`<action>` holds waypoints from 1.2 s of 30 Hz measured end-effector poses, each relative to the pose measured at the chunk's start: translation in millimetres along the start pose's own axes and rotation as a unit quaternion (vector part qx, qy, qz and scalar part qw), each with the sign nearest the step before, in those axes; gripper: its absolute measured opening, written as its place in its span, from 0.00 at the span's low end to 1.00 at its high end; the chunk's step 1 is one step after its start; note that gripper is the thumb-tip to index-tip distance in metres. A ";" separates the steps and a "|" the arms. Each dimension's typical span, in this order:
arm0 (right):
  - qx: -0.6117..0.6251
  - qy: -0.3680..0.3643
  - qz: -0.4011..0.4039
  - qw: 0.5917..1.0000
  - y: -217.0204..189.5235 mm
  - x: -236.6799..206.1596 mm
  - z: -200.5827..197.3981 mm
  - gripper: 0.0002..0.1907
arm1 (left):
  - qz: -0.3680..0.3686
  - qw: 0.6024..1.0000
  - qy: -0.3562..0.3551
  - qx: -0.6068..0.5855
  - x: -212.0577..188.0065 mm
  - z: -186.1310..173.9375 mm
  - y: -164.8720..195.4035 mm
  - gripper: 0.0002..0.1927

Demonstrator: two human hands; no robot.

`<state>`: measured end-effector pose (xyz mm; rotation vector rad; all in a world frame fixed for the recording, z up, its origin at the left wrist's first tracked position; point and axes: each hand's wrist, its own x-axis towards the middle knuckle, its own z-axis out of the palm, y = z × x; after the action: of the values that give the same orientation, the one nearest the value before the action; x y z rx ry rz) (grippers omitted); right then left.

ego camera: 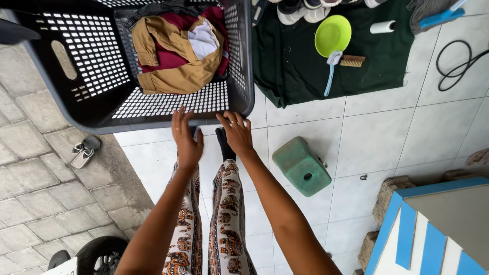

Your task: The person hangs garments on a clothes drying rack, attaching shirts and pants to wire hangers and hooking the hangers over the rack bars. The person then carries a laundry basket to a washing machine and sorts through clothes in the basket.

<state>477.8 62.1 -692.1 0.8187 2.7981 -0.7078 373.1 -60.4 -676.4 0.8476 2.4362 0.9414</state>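
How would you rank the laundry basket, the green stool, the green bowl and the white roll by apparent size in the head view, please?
1. Laundry basket, by far the largest, though nearest the camera.
2. Green stool.
3. Green bowl, slightly smaller than the stool; close enough to be unsure.
4. White roll, smallest.

basket (91, 61) top cut off, shoes (305, 7) cropped, tyre (102, 257) half out of frame

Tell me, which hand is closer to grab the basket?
The right hand, probably: its fingertips reach the rim of the basket near the corner. The left hand is open just below the rim. It is close.
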 end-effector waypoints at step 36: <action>0.821 -0.022 0.378 0.428 70.4 -7.1 -7.5 0.28 | 0.125 0.859 -0.472 -0.153 -53.5 -8.4 73.6 0.08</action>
<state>521.7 114.4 -711.8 1.7301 0.3338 -2.8006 437.1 -56.1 -611.3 1.1598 1.3206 0.7085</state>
